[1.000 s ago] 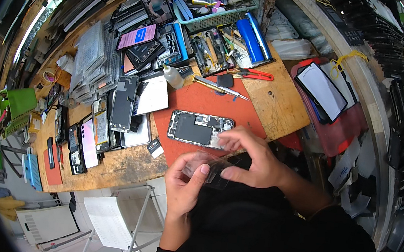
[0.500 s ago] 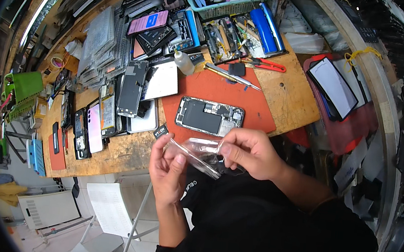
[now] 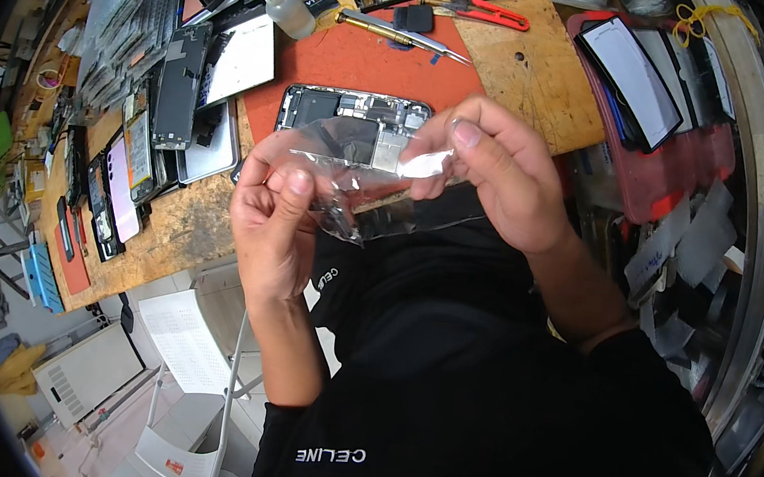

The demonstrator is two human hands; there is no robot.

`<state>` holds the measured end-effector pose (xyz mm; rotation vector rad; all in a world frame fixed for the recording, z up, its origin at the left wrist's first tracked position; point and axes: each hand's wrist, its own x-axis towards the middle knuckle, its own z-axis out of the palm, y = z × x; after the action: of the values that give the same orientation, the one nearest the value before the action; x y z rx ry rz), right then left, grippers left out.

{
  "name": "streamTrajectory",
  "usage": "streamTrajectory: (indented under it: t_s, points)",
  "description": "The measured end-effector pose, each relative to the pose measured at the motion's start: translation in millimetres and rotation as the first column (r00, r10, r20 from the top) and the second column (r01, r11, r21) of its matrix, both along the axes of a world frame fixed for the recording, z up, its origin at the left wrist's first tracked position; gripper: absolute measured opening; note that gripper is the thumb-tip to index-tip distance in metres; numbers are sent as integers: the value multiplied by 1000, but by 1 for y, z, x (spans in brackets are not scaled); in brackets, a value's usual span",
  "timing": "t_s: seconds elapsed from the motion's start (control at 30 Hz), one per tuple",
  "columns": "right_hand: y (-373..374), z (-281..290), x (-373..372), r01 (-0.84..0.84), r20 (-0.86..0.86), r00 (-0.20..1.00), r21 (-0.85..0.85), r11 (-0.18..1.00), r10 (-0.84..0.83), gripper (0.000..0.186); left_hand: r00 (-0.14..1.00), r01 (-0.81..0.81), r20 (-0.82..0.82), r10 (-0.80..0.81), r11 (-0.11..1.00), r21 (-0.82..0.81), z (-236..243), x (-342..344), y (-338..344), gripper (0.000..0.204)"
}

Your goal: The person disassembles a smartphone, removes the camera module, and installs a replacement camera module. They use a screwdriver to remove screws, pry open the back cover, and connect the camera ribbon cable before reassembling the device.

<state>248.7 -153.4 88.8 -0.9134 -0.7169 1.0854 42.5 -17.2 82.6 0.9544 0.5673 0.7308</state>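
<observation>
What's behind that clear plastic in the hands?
Behind the clear plastic, an opened phone lies on the red mat. Its far edge shows; the right hand hides its near right corner.

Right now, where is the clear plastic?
In the head view, the clear plastic is held near mid-picture between the left hand and the right hand, partly overlapping the opened phone.
</observation>
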Motion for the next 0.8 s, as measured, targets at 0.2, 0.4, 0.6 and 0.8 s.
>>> streamTrajectory:
  t_s: [0.2, 0.4, 0.6, 0.8]
  points:
    - [4, 3, -14, -103, 103, 988, -90, 991, 112, 65, 1000, 2, -17, -1, 998, 64, -8, -3, -1, 28]
    - [9, -2, -13, -123, -56, 992, -149, 981, 115, 22, 988, 93, 138, -70, 981, -167, -19, -1, -4, 45]
    - [12, -4, -16, -38, 8, 999, -35, 999, 38, 18, 938, 174, 335, -89, 957, -230, -20, 10, -23, 76]
    - [8, 5, -15, 66, -94, 993, -73, 995, -73, 22, 958, 218, 216, -188, 967, -129, -20, 19, -29, 85]
